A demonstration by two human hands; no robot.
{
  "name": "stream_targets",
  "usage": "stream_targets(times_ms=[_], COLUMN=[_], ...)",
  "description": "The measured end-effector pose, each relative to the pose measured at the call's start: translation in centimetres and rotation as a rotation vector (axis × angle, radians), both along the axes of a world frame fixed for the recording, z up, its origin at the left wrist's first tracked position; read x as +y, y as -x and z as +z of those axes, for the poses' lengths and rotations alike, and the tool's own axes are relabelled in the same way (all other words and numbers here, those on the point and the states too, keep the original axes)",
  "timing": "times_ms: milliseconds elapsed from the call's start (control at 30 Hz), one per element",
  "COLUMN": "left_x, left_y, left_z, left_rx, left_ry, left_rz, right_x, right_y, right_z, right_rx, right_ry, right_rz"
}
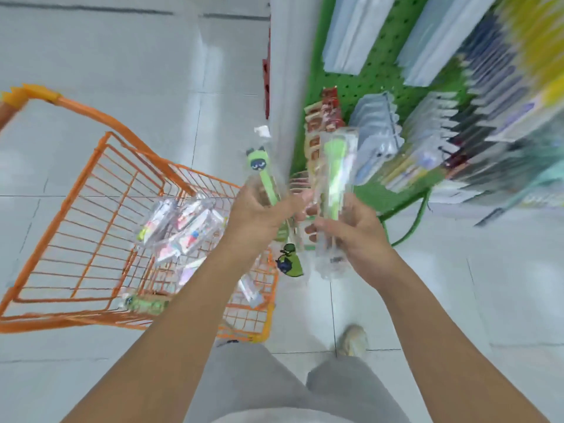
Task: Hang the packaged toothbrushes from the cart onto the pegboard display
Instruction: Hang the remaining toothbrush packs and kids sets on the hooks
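Seen from above, a person's two bare arms reach up from the bottom of the frame. At centre, the left hand (259, 213) has its fingers curled around a clear-packaged green toothbrush (262, 166) with a cartoon cat head. Just right of it, the right hand (351, 230) grips a second clear toothbrush pack (334, 184), also green inside, tilted up toward the display. At left stands an orange wire cart (91, 209) on the pale tiled floor (122, 56), with more packaged toothbrushes (183, 230) lying in its basket. At upper right, the green pegboard (375, 83) carries rows of blurred hanging packets (433, 141).
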State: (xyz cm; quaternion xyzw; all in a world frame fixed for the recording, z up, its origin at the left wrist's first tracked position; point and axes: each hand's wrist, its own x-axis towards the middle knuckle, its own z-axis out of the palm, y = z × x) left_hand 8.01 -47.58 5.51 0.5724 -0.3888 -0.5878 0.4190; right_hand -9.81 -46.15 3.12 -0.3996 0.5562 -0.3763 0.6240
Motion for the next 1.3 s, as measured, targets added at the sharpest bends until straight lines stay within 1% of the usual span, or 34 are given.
stream_targets(times_ms=[67,133,233,333,433,533,600,767,867,967,1100,1200,1300], left_x=[0.8,2.0,3.9,4.9,5.0,4.5,4.0,2.3,1.2,-0.1,-1.3,-1.8,-2.0], left_y=[4.8,9.2,14.9,18.1,20.1,21.0,21.4,21.3,20.6,20.2,19.5,19.0,18.8], left_z=[-0.3,-1.5,-3.9,-6.7,-9.2,-13.1,-16.1,-22.9,-26.8,-29.5,-32.2,-33.3,-33.7], left_rx=[-0.007,-0.015,0.051,0.044,0.051,0.025,0.01,0.064,0.018,-0.021,-0.062,-0.051,-0.008], left_ry=[-0.032,-0.072,-0.135,-0.138,-0.213,-0.285,-0.272,-0.269,-0.231,-0.167,-0.128,-0.157,-0.196], left_rz=[0.044,0.063,-0.016,-0.125,-0.16,-0.089,-0.024,0.071,0.037,0.003,-0.005,-0.032,-0.029], right_x=[0.9,1.8,2.8,3.7,3.6,3.0,2.3,-0.7,-2.7,-4.6,-6.0,-6.3,-6.4], right_y=[4.1,8.1,13.9,18.6,21.1,21.5,20.9,19.1,17.6,16.3,14.9,14.6,15.1], right_z=[-0.4,-0.6,-1.8,-4.2,-7.0,-10.0,-12.5,-19.7,-23.7,-27.0,-29.3,-29.9,-30.1], right_rx=[0.01,0.0,0.024,0.078,0.074,0.071,0.059,0.017,-0.022,-0.101,-0.243,-0.301,-0.246], right_ry=[0.043,0.033,-0.04,-0.064,-0.119,-0.152,-0.163,-0.283,-0.301,-0.318,-0.267,-0.151,-0.032], right_rz=[-0.023,-0.073,-0.134,-0.087,-0.04,-0.038,-0.058,-0.145,-0.191,-0.221,-0.235,-0.215,-0.178])
